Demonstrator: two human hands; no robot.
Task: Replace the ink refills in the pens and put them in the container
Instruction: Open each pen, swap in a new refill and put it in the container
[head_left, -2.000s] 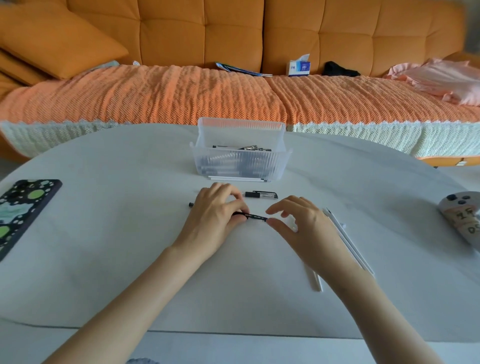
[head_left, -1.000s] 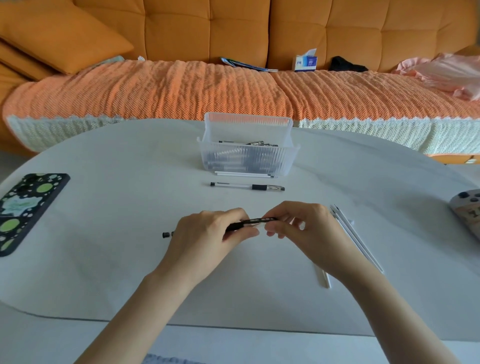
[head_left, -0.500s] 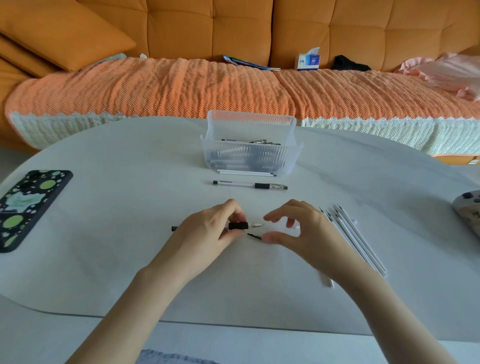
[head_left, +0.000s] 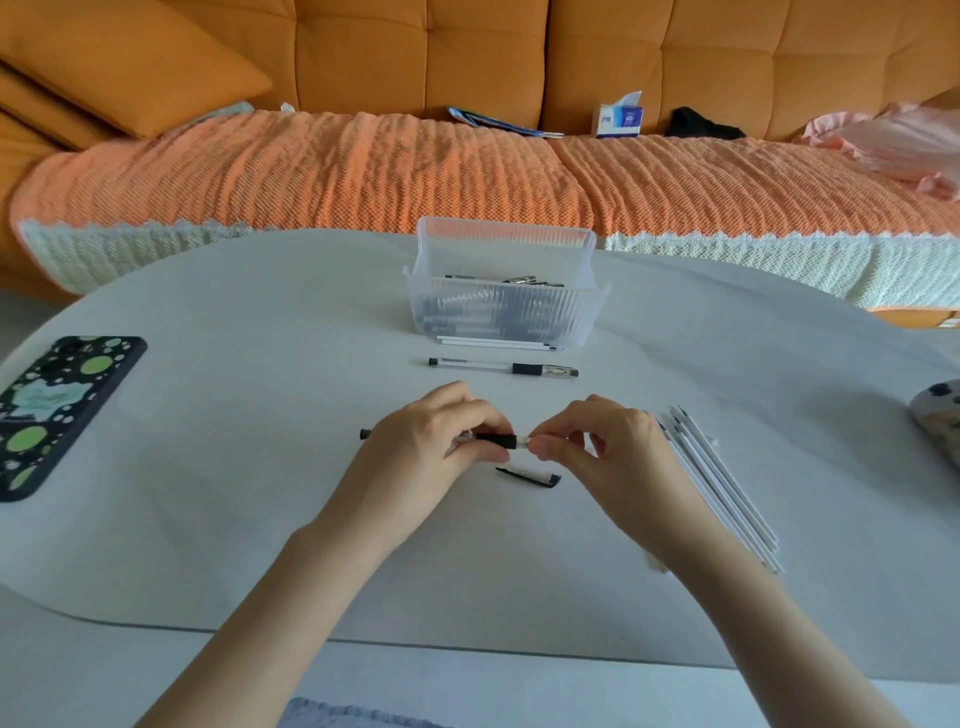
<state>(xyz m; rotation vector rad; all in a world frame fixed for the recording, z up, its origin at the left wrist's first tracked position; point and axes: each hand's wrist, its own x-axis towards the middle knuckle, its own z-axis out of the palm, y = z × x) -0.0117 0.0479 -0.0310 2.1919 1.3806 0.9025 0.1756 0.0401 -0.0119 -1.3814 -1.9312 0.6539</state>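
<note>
Head view: left hand (head_left: 423, 449), closed grip around pen (head_left: 496, 440); right hand (head_left: 597, 449), pinch grip on its tip.

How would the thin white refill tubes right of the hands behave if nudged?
The thin white refill tubes look slim and round, so they would probably roll and fan apart on the smooth pale table. They lie loose, side by side, so one push likely scatters them. Long and narrow, they probably feel light and slightly bendy.
</note>
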